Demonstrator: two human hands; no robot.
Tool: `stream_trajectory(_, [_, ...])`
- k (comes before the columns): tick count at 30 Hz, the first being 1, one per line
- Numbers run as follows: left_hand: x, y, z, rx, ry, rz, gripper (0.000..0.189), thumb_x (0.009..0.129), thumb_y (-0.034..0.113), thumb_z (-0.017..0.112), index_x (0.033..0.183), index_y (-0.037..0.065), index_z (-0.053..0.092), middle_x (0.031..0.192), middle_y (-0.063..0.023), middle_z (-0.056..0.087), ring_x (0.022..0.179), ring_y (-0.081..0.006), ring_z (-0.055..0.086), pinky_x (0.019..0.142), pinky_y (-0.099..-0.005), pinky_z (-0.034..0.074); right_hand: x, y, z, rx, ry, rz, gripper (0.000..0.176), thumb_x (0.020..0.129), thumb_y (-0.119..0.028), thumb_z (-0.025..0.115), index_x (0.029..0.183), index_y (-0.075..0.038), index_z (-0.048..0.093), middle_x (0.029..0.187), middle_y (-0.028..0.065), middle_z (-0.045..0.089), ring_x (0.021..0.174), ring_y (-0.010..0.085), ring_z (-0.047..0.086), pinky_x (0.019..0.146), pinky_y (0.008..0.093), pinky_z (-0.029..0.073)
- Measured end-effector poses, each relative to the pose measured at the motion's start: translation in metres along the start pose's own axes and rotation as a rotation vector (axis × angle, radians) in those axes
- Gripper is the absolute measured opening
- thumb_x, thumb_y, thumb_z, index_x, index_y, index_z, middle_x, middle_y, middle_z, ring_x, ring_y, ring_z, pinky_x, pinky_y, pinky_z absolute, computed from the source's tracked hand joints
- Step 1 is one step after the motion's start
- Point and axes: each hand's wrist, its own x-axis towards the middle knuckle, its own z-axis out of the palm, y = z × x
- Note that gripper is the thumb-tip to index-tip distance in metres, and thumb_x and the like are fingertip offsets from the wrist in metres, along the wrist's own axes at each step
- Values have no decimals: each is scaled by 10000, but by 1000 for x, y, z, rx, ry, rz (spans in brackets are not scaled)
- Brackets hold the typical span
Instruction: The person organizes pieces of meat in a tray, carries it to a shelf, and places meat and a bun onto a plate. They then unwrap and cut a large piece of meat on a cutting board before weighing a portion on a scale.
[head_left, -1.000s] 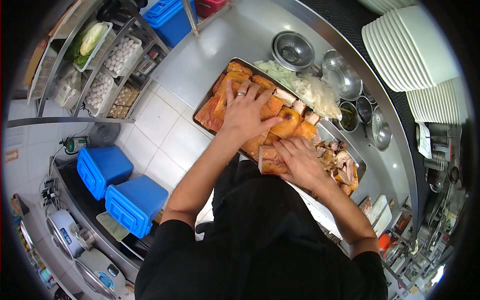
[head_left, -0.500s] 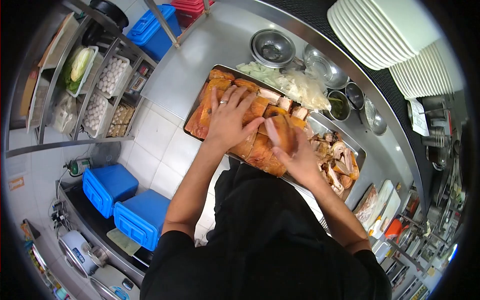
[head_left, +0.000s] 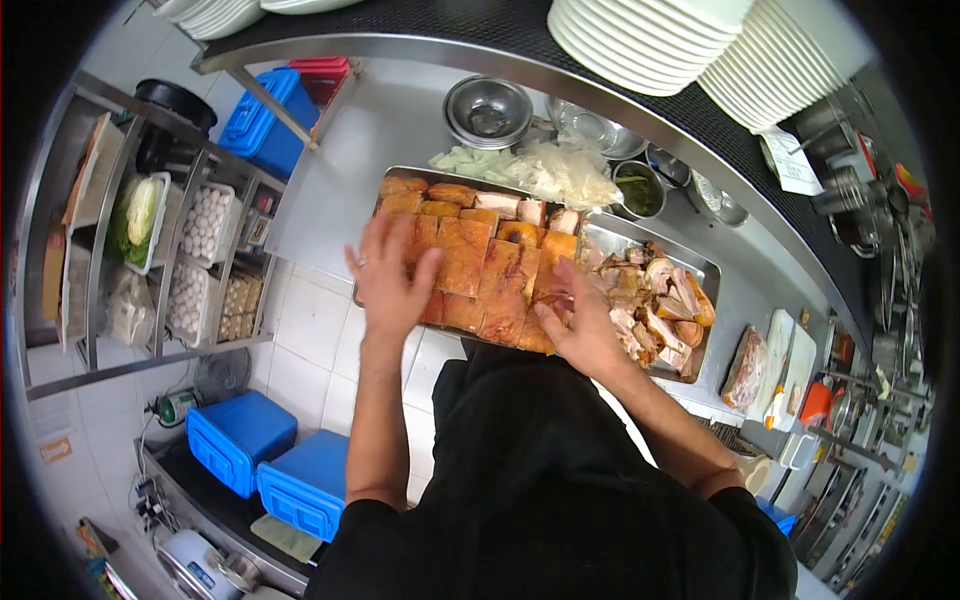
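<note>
A metal tray (head_left: pixel 405 172) is filled with golden-brown slabs of roast pork belly (head_left: pixel 465 250), laid flat and close together, with thicker pieces along the far edge. My left hand (head_left: pixel 392 285) hovers at the tray's left end, fingers spread, a ring on one finger, holding nothing. At the right side of the slabs is my right hand (head_left: pixel 582 325), open, its fingertips right at a brown slab (head_left: pixel 553 265). Beside it, a second metal tray (head_left: pixel 712 275) holds a heap of chopped roast meat (head_left: pixel 660 305).
Stacked steel bowls (head_left: pixel 488 112), clear plastic bags (head_left: pixel 565 175) and a pot of greens (head_left: pixel 638 190) stand behind the trays. White plates (head_left: pixel 640 40) fill the shelf above. A wrapped piece of meat (head_left: pixel 745 370) lies right, beside a white cutting board (head_left: pixel 797 375). Blue bins (head_left: pixel 240 440) stand lower left.
The piece of meat in my right hand has been let go among the slabs. My left hand has lifted off the meat and moved left. The view has shifted.
</note>
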Motion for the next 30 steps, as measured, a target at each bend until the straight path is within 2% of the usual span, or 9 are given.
stream_trajectory(4, [-16, -92, -2, -196, 185, -171, 526, 989, 302, 690, 1429, 40, 568, 1464, -250, 527, 1367, -401, 496, 1175, -529, 356, -13, 38, -17, -79, 130, 70, 681, 940, -176, 724, 1500, 67, 421, 1384, 261, 573, 1185, 334, 637, 957, 410, 560])
stream_trajectory(6, [-37, -150, 6, -314, 88, -456, 425, 1044, 240, 629, 1388, -6, 592, 1420, -218, 576, 1253, -332, 594, 1056, -415, 487, -28, 55, -19, -82, 217, 132, 558, 954, -173, 702, 1434, 38, 512, 1272, 241, 645, 1101, 313, 680, 885, 400, 576])
stream_trajectory(9, [-56, -189, 8, -478, -123, -577, 298, 1074, 218, 594, 1281, 14, 661, 1141, -96, 708, 1032, -183, 637, 925, -335, 512, -54, 93, -14, -74, 156, 261, 436, 965, -186, 693, 1340, 10, 592, 1150, 196, 707, 984, 288, 717, 840, 387, 581])
stream_trajectory(13, [-60, -184, 15, -565, -272, -593, 192, 1085, 200, 584, 1152, 24, 621, 948, -11, 629, 899, -117, 590, 828, -275, 496, -81, 102, 10, 19, 51, 365, 317, 983, -191, 681, 1227, 9, 648, 1055, 166, 739, 882, 255, 729, 824, 378, 580])
stream_trajectory(17, [-56, -197, 22, -660, -310, -517, 117, 1091, 161, 561, 1143, 57, 552, 913, -7, 576, 887, -102, 576, 833, -283, 510, -90, 101, 42, 388, 64, 476, 346, 1036, -120, 595, 1351, 20, 556, 1054, 166, 742, 868, 193, 721, 813, 343, 590])
stream_trajectory(21, [-49, -217, 20, -725, -486, -406, 47, 1074, 88, 544, 1089, 60, 509, 933, -34, 590, 879, -109, 591, 820, -312, 566, -89, 86, 60, 215, 21, 420, 359, 1080, -96, 521, 1418, 11, 466, 1112, 158, 717, 904, 182, 718, 781, 325, 596])
stream_trajectory(25, [-41, -228, 17, -681, -631, -311, 60, 1053, 46, 541, 1041, 49, 483, 938, -52, 595, 861, -120, 609, 794, -325, 619, -83, 80, 74, 66, -12, 395, 452, 1065, -87, 518, 1495, 0, 406, 1102, 164, 722, 877, 206, 729, 796, 354, 599])
stream_trajectory(28, [-47, -223, 11, -689, -645, -309, 75, 1047, 44, 549, 1026, 46, 477, 943, -57, 603, 858, -123, 623, 800, -337, 636, -84, 90, 89, 166, 131, 353, 498, 1010, -122, 587, 1462, 18, 433, 976, 193, 748, 880, 370, 740, 833, 434, 586])
stream_trajectory(30, [-65, -207, 8, -747, -620, -371, 89, 1049, 47, 550, 1009, 55, 471, 969, -59, 620, 889, -129, 651, 824, -352, 644, -91, 94, 89, 173, 198, 316, 484, 1000, -123, 598, 1440, 17, 453, 975, 187, 749, 873, 350, 744, 828, 425, 588])
